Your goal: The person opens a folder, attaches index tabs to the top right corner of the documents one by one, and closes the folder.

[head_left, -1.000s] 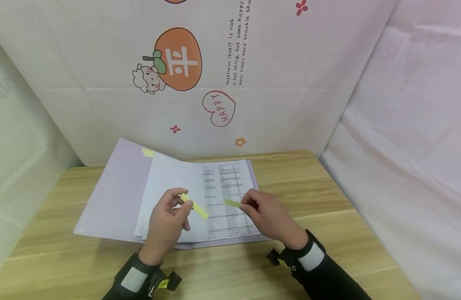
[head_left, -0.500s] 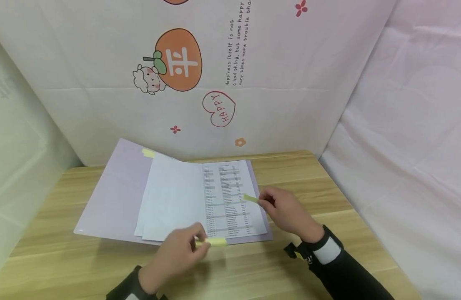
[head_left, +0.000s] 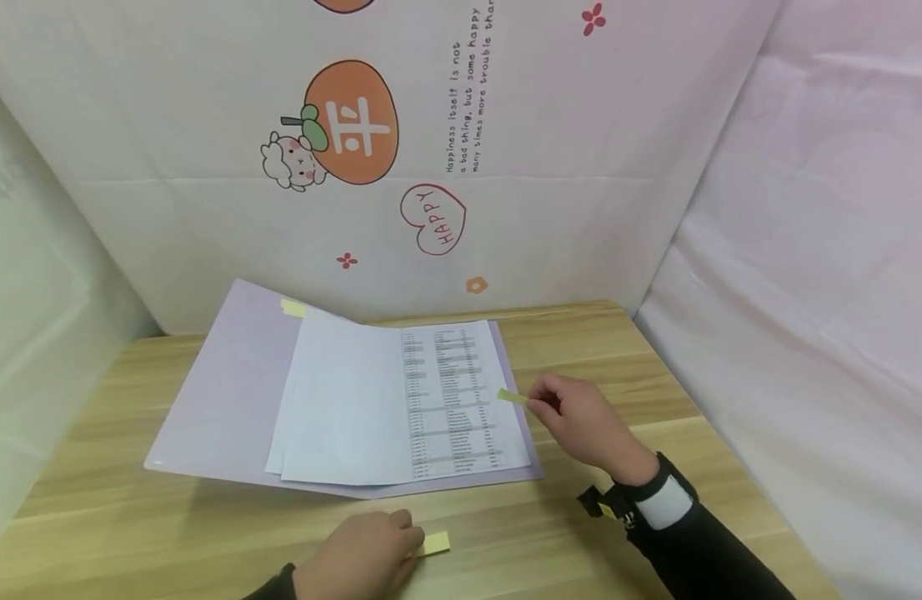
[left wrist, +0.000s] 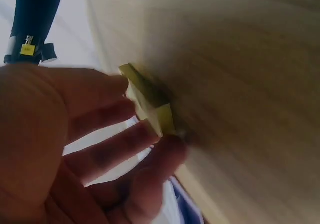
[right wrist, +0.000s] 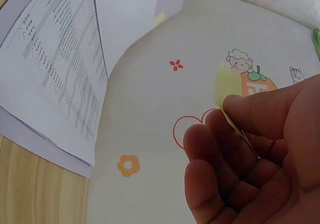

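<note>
Partly behind left hand, yellow strip

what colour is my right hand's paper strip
The paper strip is pale yellow, clearest in right wrist view.

Beneath my right hand I see a wood-grain tabletop; beyond my grip, a white backdrop cloth printed with a persimmon, sheep and HAPPY heart; rightward, a white drape.

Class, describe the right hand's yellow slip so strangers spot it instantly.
A purple folder lies on the table. Near its right edge, the right hand pinches the slip. Unlike the tab on the folder and the pad in the left hand, this is the rightmost yellow piece.
</note>
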The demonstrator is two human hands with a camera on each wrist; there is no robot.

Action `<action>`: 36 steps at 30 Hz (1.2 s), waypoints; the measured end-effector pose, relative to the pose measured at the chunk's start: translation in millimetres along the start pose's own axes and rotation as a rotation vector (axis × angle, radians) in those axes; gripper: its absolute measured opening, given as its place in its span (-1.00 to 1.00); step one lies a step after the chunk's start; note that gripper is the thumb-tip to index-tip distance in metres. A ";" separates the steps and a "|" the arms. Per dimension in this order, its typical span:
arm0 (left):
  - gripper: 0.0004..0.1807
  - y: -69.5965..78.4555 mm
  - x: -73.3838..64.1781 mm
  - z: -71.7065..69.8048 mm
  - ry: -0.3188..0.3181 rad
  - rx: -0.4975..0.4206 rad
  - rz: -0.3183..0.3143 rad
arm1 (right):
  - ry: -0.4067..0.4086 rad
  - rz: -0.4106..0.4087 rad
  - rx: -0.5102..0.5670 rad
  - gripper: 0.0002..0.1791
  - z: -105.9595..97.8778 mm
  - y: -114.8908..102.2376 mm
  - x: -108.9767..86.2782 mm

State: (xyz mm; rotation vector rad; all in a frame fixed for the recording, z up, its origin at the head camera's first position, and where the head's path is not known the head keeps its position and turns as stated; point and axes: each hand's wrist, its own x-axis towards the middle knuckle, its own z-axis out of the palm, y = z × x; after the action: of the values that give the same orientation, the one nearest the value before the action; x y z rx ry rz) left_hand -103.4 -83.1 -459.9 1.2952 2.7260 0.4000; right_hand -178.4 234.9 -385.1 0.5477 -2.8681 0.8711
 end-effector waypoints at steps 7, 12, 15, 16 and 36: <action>-0.88 -11.2 -11.7 -11.5 0.084 0.046 0.188 | 0.001 0.025 -0.009 -0.94 -2.3 5.8 -1.2; -0.84 -28.5 -23.1 -8.3 0.086 -0.099 0.481 | 0.006 0.018 -0.018 -0.95 -6.3 9.4 -2.4; -0.84 -34.9 -25.2 -0.8 0.080 -0.081 0.587 | 0.012 0.016 -0.027 -0.95 -7.8 11.8 -3.0; -0.77 -35.7 -24.9 0.9 0.077 -0.066 0.598 | 0.014 0.019 -0.028 -0.94 -7.9 12.7 -3.1; -0.61 62.6 125.2 22.1 -0.189 0.170 0.482 | 0.001 0.014 -0.024 -0.95 -11.6 17.1 -1.7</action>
State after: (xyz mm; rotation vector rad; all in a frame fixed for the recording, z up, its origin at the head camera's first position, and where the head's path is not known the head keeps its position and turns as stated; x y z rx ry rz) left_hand -131.7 55.7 -460.8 1.9282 2.3167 0.0702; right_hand -183.2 255.0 -384.7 0.5256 -2.8812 0.8372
